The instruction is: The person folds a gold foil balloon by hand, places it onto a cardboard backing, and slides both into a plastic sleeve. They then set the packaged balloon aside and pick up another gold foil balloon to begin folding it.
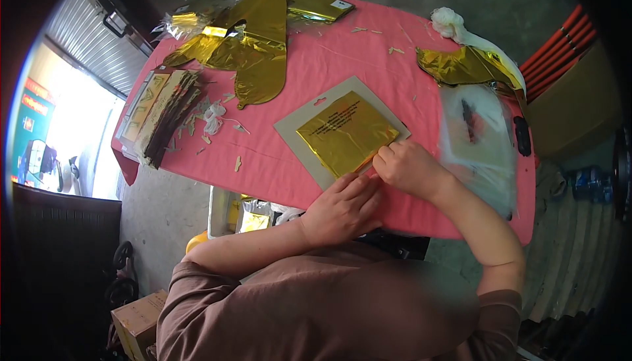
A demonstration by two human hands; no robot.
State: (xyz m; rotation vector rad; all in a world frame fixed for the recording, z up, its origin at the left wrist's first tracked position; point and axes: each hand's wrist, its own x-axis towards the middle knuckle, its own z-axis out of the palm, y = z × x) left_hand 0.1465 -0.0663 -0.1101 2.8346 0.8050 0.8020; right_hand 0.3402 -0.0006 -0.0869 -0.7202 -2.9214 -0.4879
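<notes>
A folded gold foil balloon [349,130] with lines of black print lies on a grey cardboard card [297,123] with a hanging slot at its top. At the near edge of the card, my left hand [345,206] has its fingers bent and pressed together. My right hand [409,169] is closed in a pinch by the card's lower right corner, its fingertips close to those of my left hand. Whatever sits between the fingertips is too small and hidden to make out.
Gold foil sheets [260,51] spread over the far left of the pink-covered table [257,157]. Stacked printed cards [161,114] stand at the left, near scraps and white string [214,117]. Clear plastic bags [477,157], a black marker-like object [522,136] and more gold foil [467,65] lie right.
</notes>
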